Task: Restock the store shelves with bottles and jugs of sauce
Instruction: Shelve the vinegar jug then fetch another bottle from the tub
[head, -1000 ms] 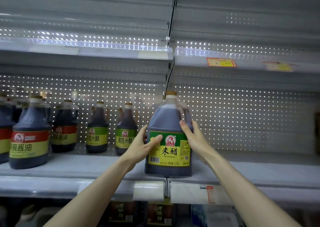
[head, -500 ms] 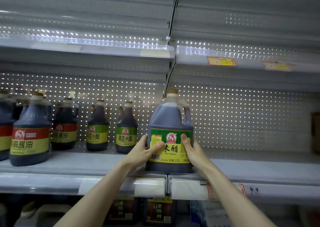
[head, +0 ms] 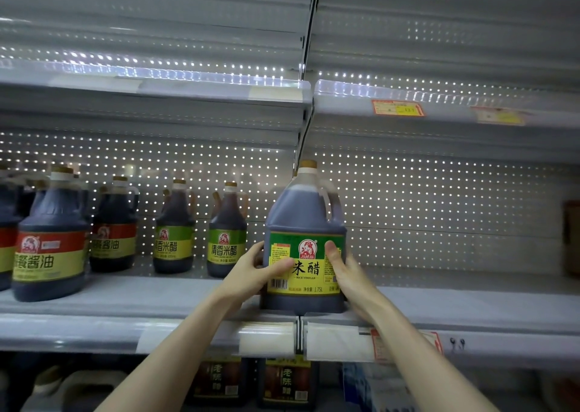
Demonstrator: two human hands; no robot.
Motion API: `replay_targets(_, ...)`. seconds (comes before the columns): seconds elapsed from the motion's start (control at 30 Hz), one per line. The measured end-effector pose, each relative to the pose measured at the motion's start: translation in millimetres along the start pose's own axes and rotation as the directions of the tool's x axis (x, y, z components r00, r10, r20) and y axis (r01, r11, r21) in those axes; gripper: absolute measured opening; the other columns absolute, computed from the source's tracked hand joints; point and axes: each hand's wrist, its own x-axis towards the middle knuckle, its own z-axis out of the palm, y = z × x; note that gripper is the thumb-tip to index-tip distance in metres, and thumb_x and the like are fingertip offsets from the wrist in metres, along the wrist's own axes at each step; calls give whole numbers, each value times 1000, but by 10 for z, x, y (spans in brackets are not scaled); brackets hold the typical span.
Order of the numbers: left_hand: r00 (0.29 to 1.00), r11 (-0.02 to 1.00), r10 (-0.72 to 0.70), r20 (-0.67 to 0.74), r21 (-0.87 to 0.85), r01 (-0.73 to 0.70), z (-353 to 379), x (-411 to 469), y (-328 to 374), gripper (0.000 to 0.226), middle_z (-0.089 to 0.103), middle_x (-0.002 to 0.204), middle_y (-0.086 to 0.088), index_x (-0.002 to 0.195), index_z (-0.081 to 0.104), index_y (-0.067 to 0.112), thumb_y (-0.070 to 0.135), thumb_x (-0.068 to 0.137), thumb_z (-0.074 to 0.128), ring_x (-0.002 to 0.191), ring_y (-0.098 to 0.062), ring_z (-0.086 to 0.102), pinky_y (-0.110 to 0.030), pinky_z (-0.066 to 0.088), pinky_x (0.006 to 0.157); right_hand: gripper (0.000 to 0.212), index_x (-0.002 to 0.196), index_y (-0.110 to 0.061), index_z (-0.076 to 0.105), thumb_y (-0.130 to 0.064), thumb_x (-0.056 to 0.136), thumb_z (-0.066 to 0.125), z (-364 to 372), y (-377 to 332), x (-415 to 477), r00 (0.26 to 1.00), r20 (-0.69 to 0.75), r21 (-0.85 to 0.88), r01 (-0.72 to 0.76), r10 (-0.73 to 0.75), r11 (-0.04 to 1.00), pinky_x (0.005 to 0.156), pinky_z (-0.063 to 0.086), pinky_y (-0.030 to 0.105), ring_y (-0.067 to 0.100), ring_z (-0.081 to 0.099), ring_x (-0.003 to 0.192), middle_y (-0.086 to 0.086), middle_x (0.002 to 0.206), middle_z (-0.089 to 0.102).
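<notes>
Gripping the upright vinegar jug (head: pixel 303 254) between my left hand (head: pixel 255 273) and right hand (head: pixel 348 281), fingers (head: pixel 332 250) wrapped round its label, at the shelf (head: pixel 157 295) front edge.

Rice vinegar jug (head: pixel 303 239): dark liquid, tan cap, green-yellow label, handle at its 3 o'clock. Upright at shelf (head: pixel 470 301) front edge, straddling seam between two shelf sections. Smaller green-label vinegar bottles (head: pixel 228 232) at its 9 o'clock.

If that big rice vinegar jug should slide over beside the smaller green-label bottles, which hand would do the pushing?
Probably the right hand. It sits on the rice vinegar jug's right side, away from the green-label bottles, so it can push leftward. The left hand lies in the path.
</notes>
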Motion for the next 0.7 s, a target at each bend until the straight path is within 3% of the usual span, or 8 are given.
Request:
replay_targets(0.1, 998, 999, -54, 19, -1, 54, -38, -13, 21, 59, 71, 107, 3, 119, 55, 29, 36, 64, 75, 95, -14, 69, -37, 55, 80, 58, 126, -27, 49, -64, 80, 46, 1, 12, -8, 1000, -5, 11, -1, 1, 1000, 84, 55, 30, 12, 69, 99, -2, 111, 71)
replay_targets(0.23, 997, 997, -75, 29, 5, 75, -47, -23, 24, 62, 70, 110, 2, 125, 53, 29, 35, 67, 74, 101, -18, 67, -48, 51, 93, 49, 118, -34, 51, -63, 79, 43, 13, -23, -40, 1000, -1, 16, -11, 11, 1000, 82, 52, 26, 8, 68, 98, -7, 109, 70)
replay_targets(0.7, 993, 994, -111, 31, -8, 111, -39, -33, 49, 57, 69, 111, 2, 121, 55, 31, 34, 67, 72, 105, -20, 64, -58, 42, 101, 48, 119, -37, 48, -65, 79, 45, 11, -40, -62, 1000, 0, 20, -15, 15, 1000, 85, 49, 27, 8, 65, 103, -9, 112, 68)
